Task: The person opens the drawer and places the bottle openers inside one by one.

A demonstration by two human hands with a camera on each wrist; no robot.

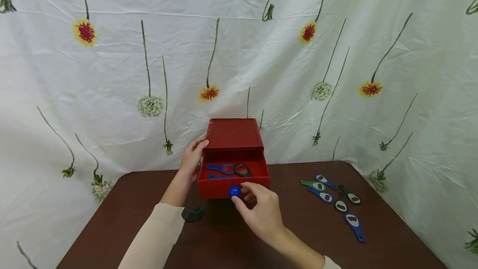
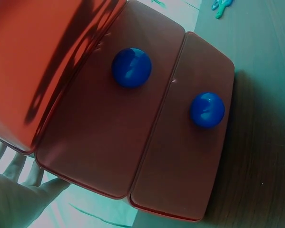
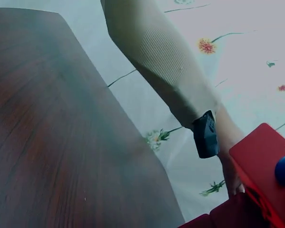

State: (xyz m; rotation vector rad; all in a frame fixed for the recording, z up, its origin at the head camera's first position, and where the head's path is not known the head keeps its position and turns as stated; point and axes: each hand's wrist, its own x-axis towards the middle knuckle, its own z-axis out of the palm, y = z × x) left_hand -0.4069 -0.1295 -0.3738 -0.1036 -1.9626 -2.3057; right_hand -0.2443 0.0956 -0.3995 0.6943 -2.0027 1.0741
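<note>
A red drawer cabinet (image 1: 234,133) stands on the table with its top drawer (image 1: 209,188) pulled out. Blue and black bottle openers lie in that drawer, among them a blue bottle opener (image 1: 215,167) and a black bottle opener (image 1: 242,170). My right hand (image 1: 263,211) pinches the drawer's round blue knob (image 1: 234,191) between thumb and fingers. Against the cabinet's left side rests my left hand (image 1: 191,161), its fingers fairly straight in the left wrist view. Two lower drawers with blue knobs (image 2: 132,67) are closed there.
Several more bottle openers, blue, green and black, lie loose on the dark brown table (image 1: 298,235) to the right, one a blue bottle opener (image 1: 354,225). A white cloth (image 1: 239,61) with printed flowers hangs behind. A dark band (image 1: 193,215) circles the left wrist.
</note>
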